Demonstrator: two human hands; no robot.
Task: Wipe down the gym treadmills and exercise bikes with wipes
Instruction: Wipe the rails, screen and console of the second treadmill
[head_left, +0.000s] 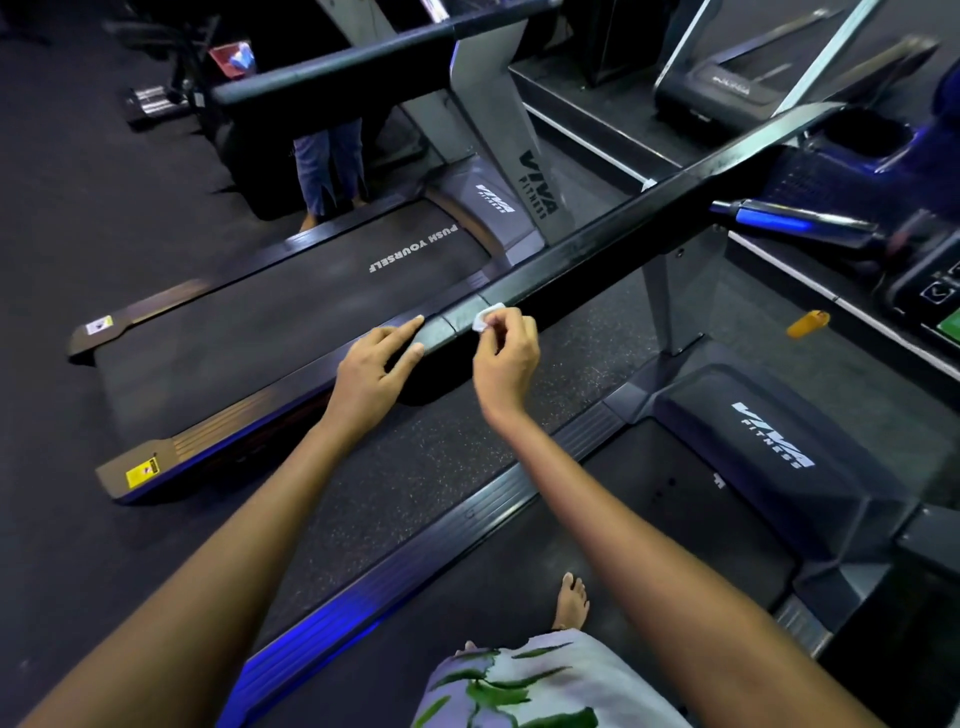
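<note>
A small white wipe sits on the black handrail near its free end, pinched in the curled fingertips of the right hand. It looks light, soft and easily bunched, best held by a folded edge. The left hand rests beside it on the rail, fingers straight and slightly apart. Beyond lie a treadmill belt and dark speckled gym floor.

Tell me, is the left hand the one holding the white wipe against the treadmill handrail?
No, the right hand pinches the white wipe on the handrail, while the left hand rests on it with straight fingers.
</note>
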